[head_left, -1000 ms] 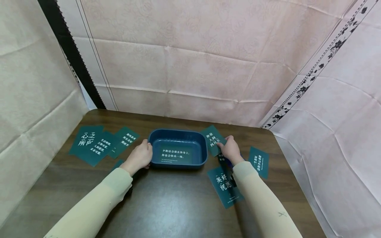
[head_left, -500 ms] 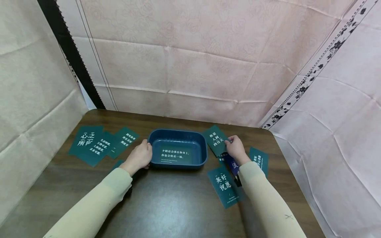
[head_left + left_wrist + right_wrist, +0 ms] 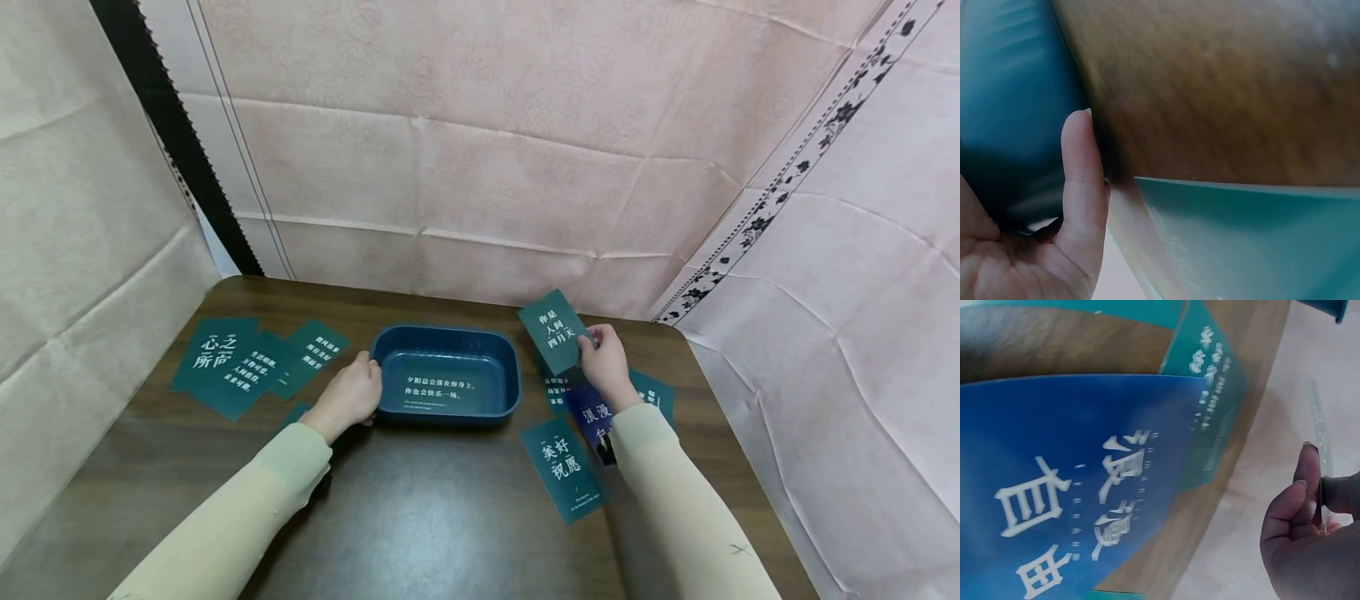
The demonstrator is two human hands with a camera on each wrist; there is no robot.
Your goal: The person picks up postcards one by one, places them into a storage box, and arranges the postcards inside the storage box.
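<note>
My left hand [image 3: 351, 392] grips the left end of a dark blue rectangular tray [image 3: 450, 353]. In the left wrist view one finger [image 3: 1082, 169] lies along the tray's outer wall. A green card [image 3: 438, 402] with white writing lies inside the tray. To its right, my right hand [image 3: 607, 367] pinches another green card [image 3: 551, 332] by its lower right corner, raised off the table. The right wrist view shows that card [image 3: 1322, 437] almost edge-on between thumb and fingers. Below the right hand lie a dark blue card [image 3: 588, 417] and a partly covered green card [image 3: 556, 398].
Several overlapping green cards [image 3: 247, 379] lie on the left of the wooden table [image 3: 420, 508]. A green card [image 3: 562, 467] is in front of the blue one, and another [image 3: 654, 392] sits partly behind the right sleeve. Pale cloth [image 3: 450, 167] hangs behind the table.
My right hand has lifted the green card from the table and moved up and slightly right with it, uncovering the blue card. The left hand and tray have stayed put.
</note>
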